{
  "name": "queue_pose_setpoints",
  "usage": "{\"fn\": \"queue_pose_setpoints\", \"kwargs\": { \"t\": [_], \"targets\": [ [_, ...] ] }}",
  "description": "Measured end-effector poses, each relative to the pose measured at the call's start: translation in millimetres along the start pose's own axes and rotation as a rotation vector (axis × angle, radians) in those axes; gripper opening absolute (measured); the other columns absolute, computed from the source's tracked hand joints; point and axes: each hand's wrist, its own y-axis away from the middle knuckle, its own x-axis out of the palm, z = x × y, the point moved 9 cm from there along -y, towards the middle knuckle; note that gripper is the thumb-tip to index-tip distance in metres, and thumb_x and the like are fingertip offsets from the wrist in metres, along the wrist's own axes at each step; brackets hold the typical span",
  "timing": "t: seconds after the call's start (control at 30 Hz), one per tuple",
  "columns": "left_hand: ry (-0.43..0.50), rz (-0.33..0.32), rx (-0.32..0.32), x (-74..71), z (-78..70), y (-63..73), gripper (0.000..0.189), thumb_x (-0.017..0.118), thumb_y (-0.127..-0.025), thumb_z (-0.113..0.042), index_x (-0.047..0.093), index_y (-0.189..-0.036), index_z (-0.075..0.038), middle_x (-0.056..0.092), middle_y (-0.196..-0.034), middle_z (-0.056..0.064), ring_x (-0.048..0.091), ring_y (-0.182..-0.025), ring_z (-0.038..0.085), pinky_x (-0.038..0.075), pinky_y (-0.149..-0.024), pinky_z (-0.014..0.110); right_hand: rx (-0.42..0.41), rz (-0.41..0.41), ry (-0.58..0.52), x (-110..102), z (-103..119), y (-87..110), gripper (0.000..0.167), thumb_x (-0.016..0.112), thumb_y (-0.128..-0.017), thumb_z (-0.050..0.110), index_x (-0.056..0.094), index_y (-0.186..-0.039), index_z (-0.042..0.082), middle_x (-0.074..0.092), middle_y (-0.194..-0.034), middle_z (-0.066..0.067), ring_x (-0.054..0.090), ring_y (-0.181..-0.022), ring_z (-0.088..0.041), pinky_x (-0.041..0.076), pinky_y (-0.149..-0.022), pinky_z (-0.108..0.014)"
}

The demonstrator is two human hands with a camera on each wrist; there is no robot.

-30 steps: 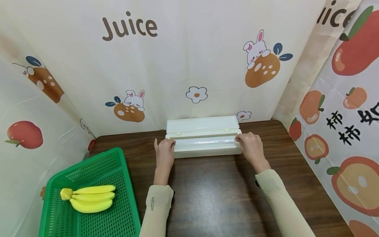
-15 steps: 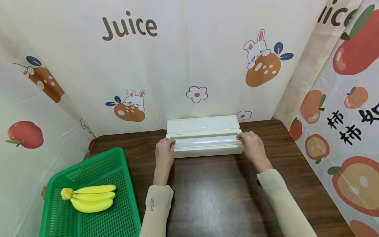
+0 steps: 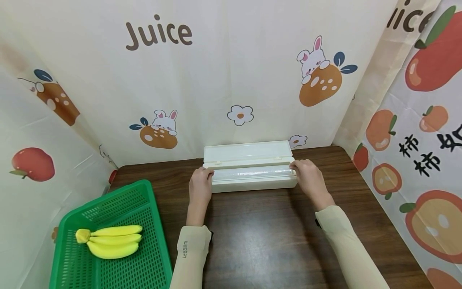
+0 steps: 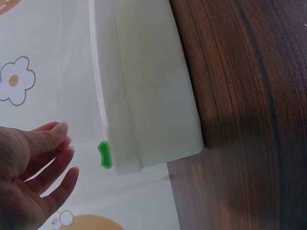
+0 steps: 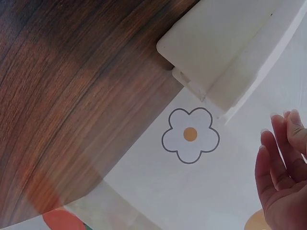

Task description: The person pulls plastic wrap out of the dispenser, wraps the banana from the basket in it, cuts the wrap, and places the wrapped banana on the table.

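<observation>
A white cling film box [image 3: 252, 186] stands on the table near the back curtain, its lid [image 3: 248, 151] tipped back. Clear cling film [image 4: 79, 81] comes up from it and spans between the hands. My left hand [image 3: 200, 188] pinches the film's left corner between thumb and fingers, over the box's left end. At the opposite end my right hand [image 3: 310, 180] pinches the other corner. In the left wrist view a small green slider [image 4: 105, 155] sits on the box edge, beside the left fingertips. The film is barely visible in the right wrist view.
To the left stands a green basket [image 3: 153, 224] with a bunch of bananas [image 3: 110, 241] in it. The dark wooden table [image 3: 249, 241] extends in front of the box. Printed curtains [image 3: 231, 72] enclose the back and both sides.
My right hand has moved slightly to the right. The outer fingers of my left hand have drawn in closer to the others. Box and basket stay in place.
</observation>
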Motion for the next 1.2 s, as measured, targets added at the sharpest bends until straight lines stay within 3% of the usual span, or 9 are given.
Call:
{"fn": "queue_pose_setpoints", "kwargs": {
  "t": [0.67,0.93,1.2],
  "targets": [
    [0.049,-0.073,0.077,-12.5,-7.0,-0.5,0.006,0.075,-0.093,0.005,0.080,-0.095,0.008,0.073,-0.087,0.018,0.073,-0.082,0.035,0.063,-0.075,0.044,-0.046,-0.068,-0.030,-16,4,-0.7,0.006,0.072,-0.092,-0.010,0.073,-0.091,-0.004,0.073,-0.085,-0.021,0.067,-0.083,-0.041,0.058,-0.077,-0.056],
    [0.070,-0.072,0.072,-19.5,-10.1,-0.6,0.007,0.074,-0.093,0.005,0.080,-0.097,0.008,0.074,-0.091,0.019,0.074,-0.086,0.036,0.063,-0.077,0.044,-0.050,-0.077,-0.043,-20,5,-1.5,0.006,0.071,-0.097,-0.004,0.073,-0.092,-0.006,0.073,-0.086,-0.022,0.068,-0.084,-0.043,0.058,-0.077,-0.056],
    [0.077,-0.079,0.077,-22.6,-12.1,-1.5,0.006,0.074,-0.093,0.006,0.079,-0.095,0.008,0.074,-0.090,0.019,0.074,-0.087,0.037,0.063,-0.078,0.045,-0.046,-0.089,-0.046,-26,6,-1.9,0.002,0.075,-0.092,-0.007,0.074,-0.093,-0.007,0.074,-0.086,-0.022,0.069,-0.085,-0.043,0.059,-0.078,-0.055]
  ]
}}
